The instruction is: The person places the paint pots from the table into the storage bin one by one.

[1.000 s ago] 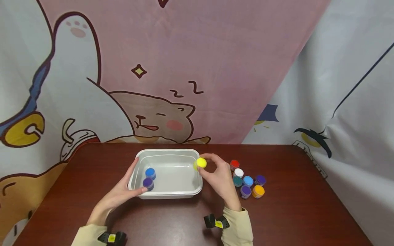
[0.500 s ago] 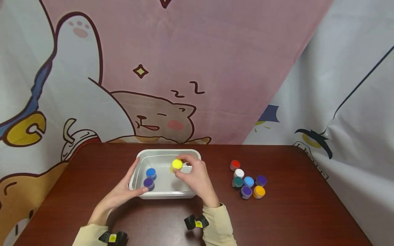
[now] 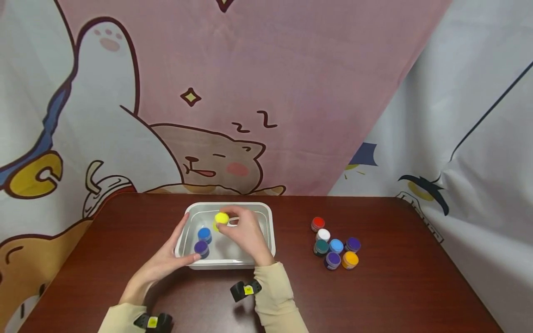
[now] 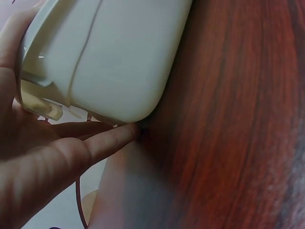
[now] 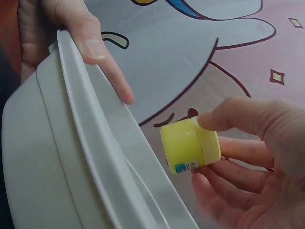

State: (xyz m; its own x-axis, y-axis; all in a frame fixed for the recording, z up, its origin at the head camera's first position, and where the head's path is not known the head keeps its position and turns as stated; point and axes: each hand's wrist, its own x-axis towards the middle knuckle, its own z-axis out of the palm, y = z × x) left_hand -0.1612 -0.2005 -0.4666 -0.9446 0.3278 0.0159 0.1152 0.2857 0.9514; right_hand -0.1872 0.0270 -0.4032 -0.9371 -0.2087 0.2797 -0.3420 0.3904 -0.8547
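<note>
Hands: left (image 3: pixel 161 262) on tray (image 3: pixel 225 264); right (image 3: pixel 245 233), yellow jar (image 3: pixel 221 218)

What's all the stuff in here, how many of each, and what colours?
Table: 1, brown, in front.
Tray: 1, white, on the table.
Yellow jar: 1, yellow, over the tray.
Jars in tray: 2, blue jar and purple jar, left part.
Jars on table: 7, red jar, white jar, green jar, sky-blue jar, orange jar, two purple jars, right of the tray.
Backdrop: 1, pink and white with cartoons, behind the table.
Wrist cameras: 2, black with yellow patches, near the wrists.
Sleeves: 2, cream, on the arms.
Left hand: 1, holding the tray.
Right hand: 1, pinching the yellow jar.
</note>
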